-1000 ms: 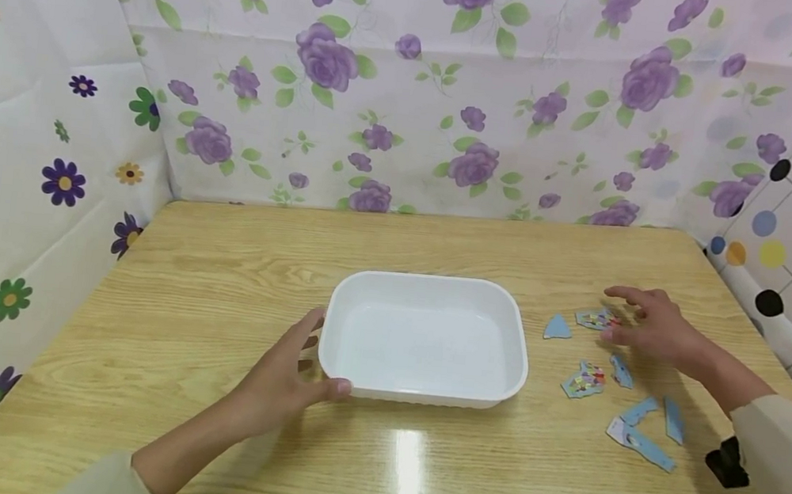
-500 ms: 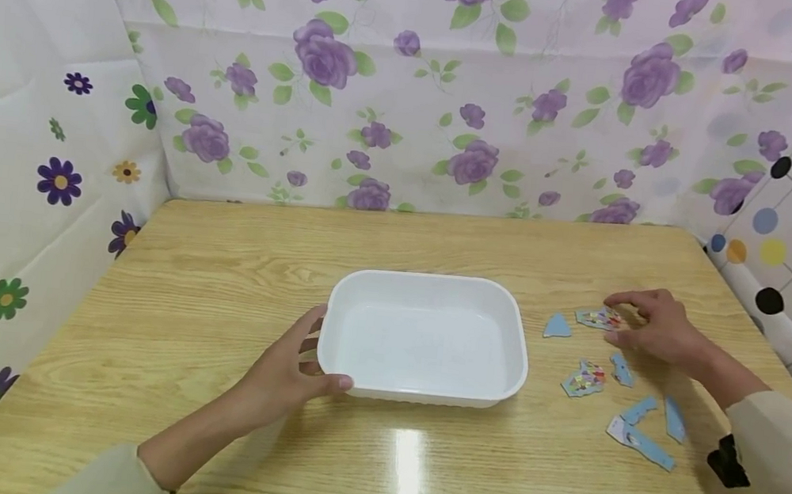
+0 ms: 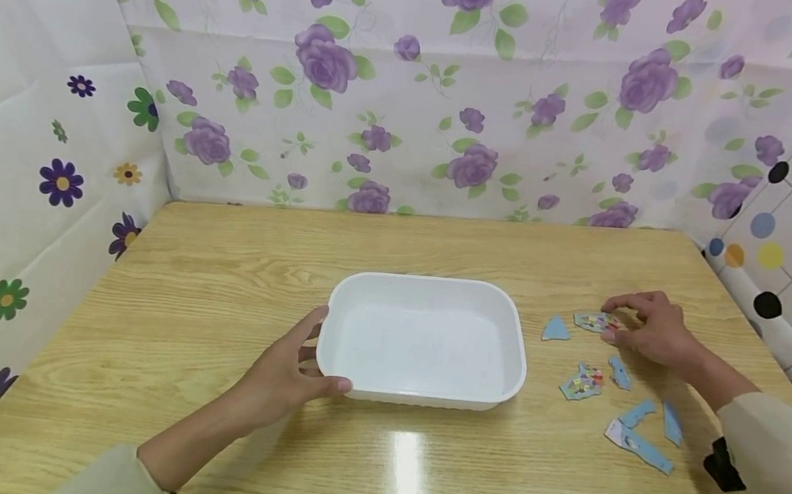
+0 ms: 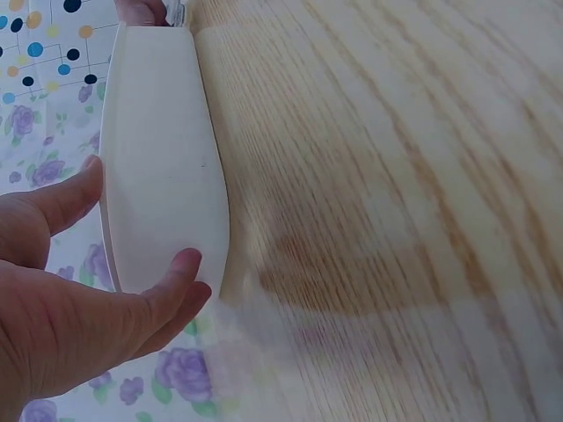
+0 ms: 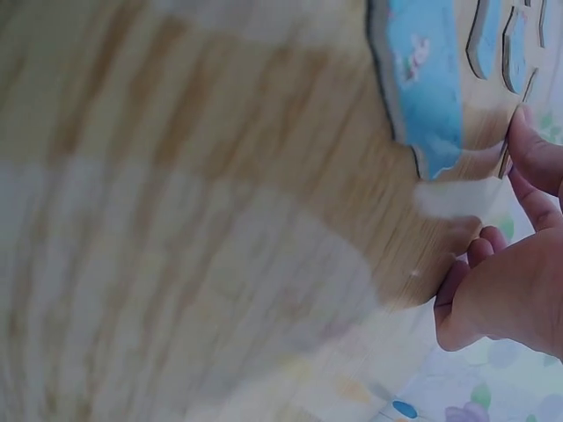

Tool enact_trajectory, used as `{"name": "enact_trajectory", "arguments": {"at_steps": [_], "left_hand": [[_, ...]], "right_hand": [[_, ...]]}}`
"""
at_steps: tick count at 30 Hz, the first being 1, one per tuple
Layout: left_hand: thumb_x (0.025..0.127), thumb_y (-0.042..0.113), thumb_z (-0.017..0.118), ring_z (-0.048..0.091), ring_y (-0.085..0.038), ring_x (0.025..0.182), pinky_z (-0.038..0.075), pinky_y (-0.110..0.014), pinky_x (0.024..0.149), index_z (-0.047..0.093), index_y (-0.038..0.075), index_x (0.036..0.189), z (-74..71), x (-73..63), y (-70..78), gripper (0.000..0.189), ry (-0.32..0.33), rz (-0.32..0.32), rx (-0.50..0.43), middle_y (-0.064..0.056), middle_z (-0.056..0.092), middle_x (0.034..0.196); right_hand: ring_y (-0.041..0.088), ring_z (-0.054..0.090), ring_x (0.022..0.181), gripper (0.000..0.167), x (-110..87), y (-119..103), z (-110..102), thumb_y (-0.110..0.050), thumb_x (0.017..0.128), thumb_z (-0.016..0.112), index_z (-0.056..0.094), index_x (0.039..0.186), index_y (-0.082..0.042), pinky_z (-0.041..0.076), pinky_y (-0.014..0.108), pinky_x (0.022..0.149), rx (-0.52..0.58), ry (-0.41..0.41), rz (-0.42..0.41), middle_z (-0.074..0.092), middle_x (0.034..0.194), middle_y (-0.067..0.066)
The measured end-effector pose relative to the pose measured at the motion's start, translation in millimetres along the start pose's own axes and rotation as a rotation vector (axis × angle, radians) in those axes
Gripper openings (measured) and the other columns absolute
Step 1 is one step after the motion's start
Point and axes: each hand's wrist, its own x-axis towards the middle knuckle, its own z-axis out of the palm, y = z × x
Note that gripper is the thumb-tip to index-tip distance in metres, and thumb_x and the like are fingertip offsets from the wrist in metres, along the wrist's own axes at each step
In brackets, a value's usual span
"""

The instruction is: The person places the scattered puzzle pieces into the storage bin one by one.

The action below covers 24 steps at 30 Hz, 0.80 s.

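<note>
White tray (image 3: 417, 399) is gripped by left hand (image 3: 286, 383); colourful piece (image 3: 589, 320) is pinched by right hand (image 3: 653, 331), fingers narrow. Should be lifted level, blue piece (image 3: 619, 373) beside thumb undisturbed.

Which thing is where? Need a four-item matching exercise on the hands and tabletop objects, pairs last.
1. White rounded-rectangular tray
2. Flat light-blue triangular piece
3. Person's left hand
4. Person's right hand

A. At a flat pale-blue piece with multicoloured print
B. On the light wood-grain table, open side up
C. Gripping the tray's left end
D. Just right of the tray, untouched

Pairs: 1-B; 2-D; 3-C; 4-A
</note>
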Motion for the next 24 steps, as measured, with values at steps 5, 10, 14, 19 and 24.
{"name": "enact_trajectory", "arguments": {"at_steps": [5, 10, 14, 19, 24], "left_hand": [[0.075, 0.018, 0.084, 0.052, -0.037, 0.122, 0.056, -0.036, 0.089, 0.013, 0.015, 0.155, 0.5, -0.7, 0.0, 0.106, 0.004, 0.002, 0.001, -0.016, 0.031, 0.15], [0.075, 0.019, 0.084, 0.05, -0.036, 0.124, 0.055, -0.036, 0.091, 0.014, 0.015, 0.155, -0.1, -1.0, -0.7, 0.106, 0.009, 0.011, 0.01, -0.016, 0.032, 0.149], [0.075, 0.019, 0.084, 0.05, -0.036, 0.124, 0.054, -0.036, 0.092, 0.014, 0.015, 0.155, -0.6, -1.3, -0.5, 0.106, 0.012, 0.011, 0.015, -0.016, 0.033, 0.148], [0.076, 0.019, 0.084, 0.05, -0.036, 0.124, 0.054, -0.035, 0.092, 0.014, 0.015, 0.155, -0.4, -1.0, -0.6, 0.106, 0.011, 0.01, 0.01, -0.016, 0.034, 0.147], [0.076, 0.02, 0.084, 0.049, -0.036, 0.124, 0.054, -0.035, 0.092, 0.014, 0.015, 0.155, 0.1, -0.6, -1.2, 0.106, 0.007, 0.011, 0.005, -0.017, 0.034, 0.147]], "right_hand": [[0.058, 0.023, 0.116, 0.045, -1.9, 0.1, 1.8, -0.028, 0.09, 0.07, 0.056, 0.125, -0.003, 0.029, 0.067, 0.086, -0.01, 0.012, 0.006, 0.017, 0.141, 0.034], [0.058, 0.017, 0.12, 0.042, -4.0, -1.0, 4.8, -0.028, 0.091, 0.069, 0.058, 0.122, -0.003, 0.026, 0.071, 0.087, -0.03, 0.038, -0.011, 0.021, 0.139, 0.034], [0.06, 0.017, 0.119, 0.034, -5.8, -2.3, 8.9, -0.025, 0.093, 0.066, 0.058, 0.119, -0.005, 0.024, 0.072, 0.079, -0.101, 0.075, -0.056, 0.026, 0.136, 0.032], [0.057, 0.023, 0.112, 0.026, -7.9, -4.5, 14.3, -0.018, 0.093, 0.065, 0.058, 0.115, -0.005, 0.025, 0.063, 0.072, -0.161, 0.12, -0.112, 0.031, 0.132, 0.031], [0.054, 0.023, 0.112, 0.025, -8.3, -5.7, 17.0, -0.011, 0.094, 0.063, 0.054, 0.116, -0.001, 0.024, 0.065, 0.076, -0.155, 0.123, -0.127, 0.03, 0.131, 0.032]]}}
